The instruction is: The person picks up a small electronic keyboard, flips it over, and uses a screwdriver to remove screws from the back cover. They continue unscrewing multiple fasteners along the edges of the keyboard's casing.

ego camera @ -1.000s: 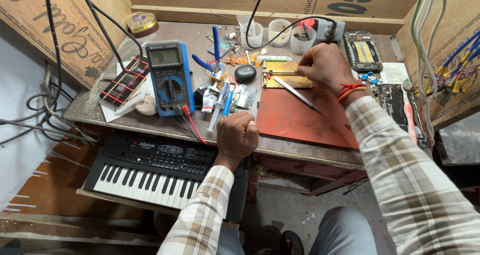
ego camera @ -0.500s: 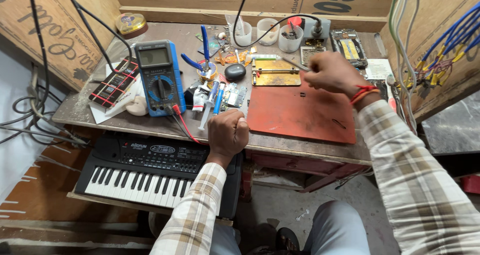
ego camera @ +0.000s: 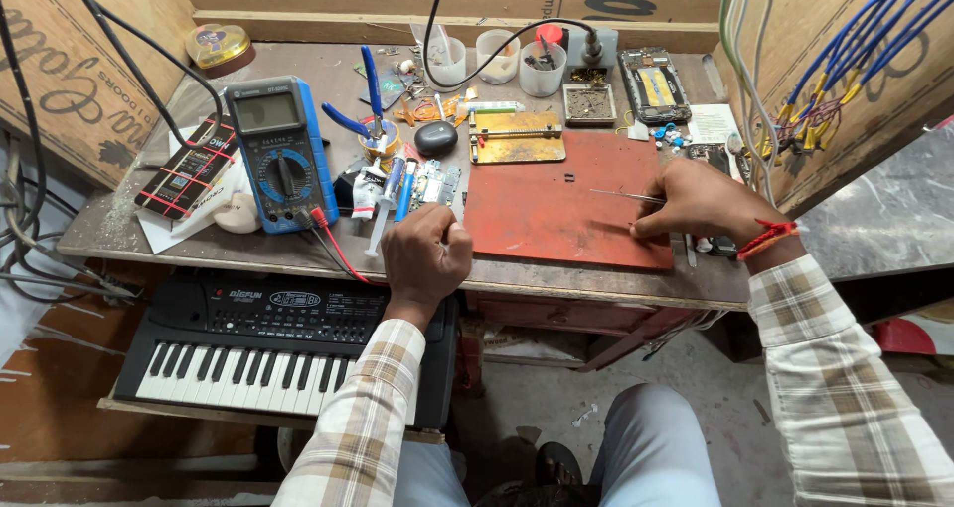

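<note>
My right hand (ego camera: 698, 204) rests at the right edge of a red work mat (ego camera: 556, 214) and grips thin metal tweezers (ego camera: 621, 195), whose tips point left over the mat. My left hand (ego camera: 427, 258) is a closed fist on the front edge of the wooden bench (ego camera: 199, 253), next to the mat's left side; nothing shows in it. Just beyond that fist lie a small circuit board (ego camera: 429, 182) and a blue pen-like tool (ego camera: 404, 191). A brass board holder (ego camera: 515, 136) sits at the mat's far edge.
A blue multimeter (ego camera: 279, 154) with red and black leads lies at the left. Blue pliers (ego camera: 368, 109), small plastic cups (ego camera: 497, 55), an opened phone (ego camera: 653, 82) and a parts tray (ego camera: 588, 103) line the back. A black keyboard (ego camera: 268, 343) sits below the bench. Wire bundles (ego camera: 835, 80) hang at right.
My right hand has come back from the brass holder at the far side to the mat's right edge, tweezers in it. The left fist has stayed put. The camera has shifted.
</note>
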